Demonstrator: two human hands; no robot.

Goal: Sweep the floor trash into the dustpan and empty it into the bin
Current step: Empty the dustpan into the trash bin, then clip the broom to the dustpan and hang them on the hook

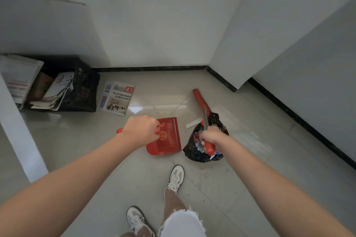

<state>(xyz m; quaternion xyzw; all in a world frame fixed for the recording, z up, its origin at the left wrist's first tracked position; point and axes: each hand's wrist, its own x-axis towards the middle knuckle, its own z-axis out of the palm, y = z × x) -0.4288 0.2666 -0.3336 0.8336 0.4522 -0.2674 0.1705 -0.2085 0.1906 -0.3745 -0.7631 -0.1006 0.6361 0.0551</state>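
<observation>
My left hand [143, 129] is closed around the red handle of a red dustpan [169, 138], which sits low over the tiled floor in the middle of the head view. My right hand [211, 138] grips the red-and-metal handle of a broom; its red head [200, 98] rests on the floor farther back. A black trash bag [194, 150], open and holding shiny scraps, stands directly under my right hand, just right of the dustpan. A white paper strip [193, 122] lies on the floor between dustpan and broom.
A black crate [84, 90] full of newspapers stands at the left wall, with a folded newspaper [117, 98] on the floor beside it. A white post [21, 131] rises at the left. Walls with black skirting enclose the corner. My two white shoes [174, 177] are below.
</observation>
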